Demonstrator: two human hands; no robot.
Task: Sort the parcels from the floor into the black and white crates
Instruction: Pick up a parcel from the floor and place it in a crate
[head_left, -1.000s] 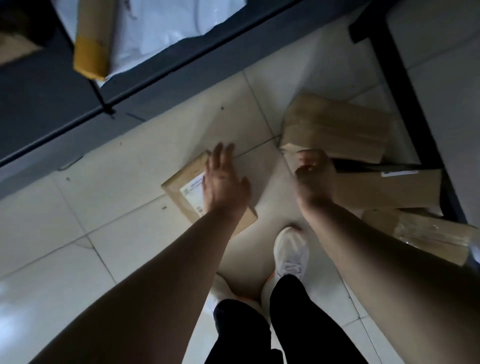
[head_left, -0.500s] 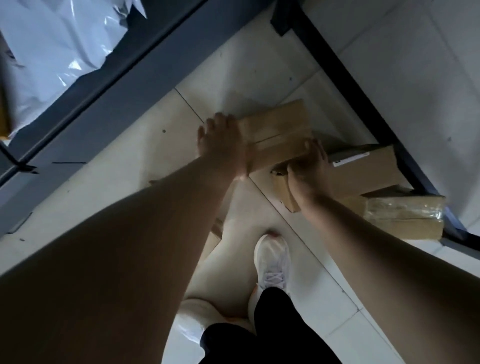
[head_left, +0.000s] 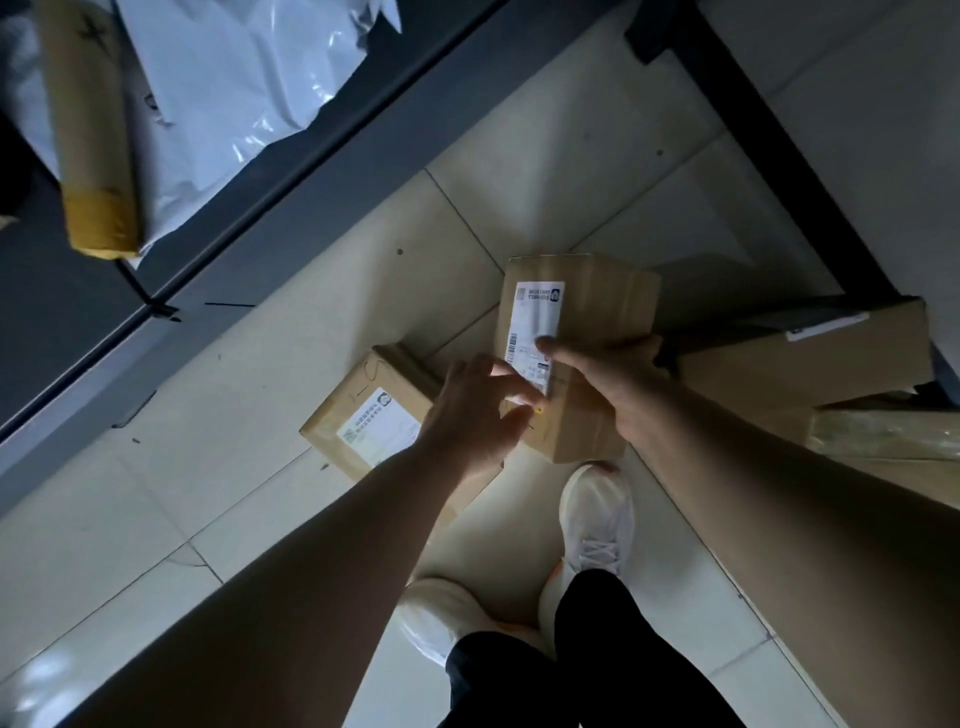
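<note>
Cardboard box, smooth, rectangular, gripped by hands

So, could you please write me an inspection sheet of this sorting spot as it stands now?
Surface: pale tiled floor, dimly lit.
Job's things: held box, label facing up, lifted in both hands; flat labelled box on the floor beside it; more cardboard parcels lying at the right; crates not clearly identifiable.
Clutter: white plastic mailers and a brown paper parcel in a dark bin at upper left.
Grippers: left hand on the held box's near-left corner; right hand gripping its right side.
Cables: nothing seen.
Surroundings: black metal frame at the right; the person's white shoes below.
</note>
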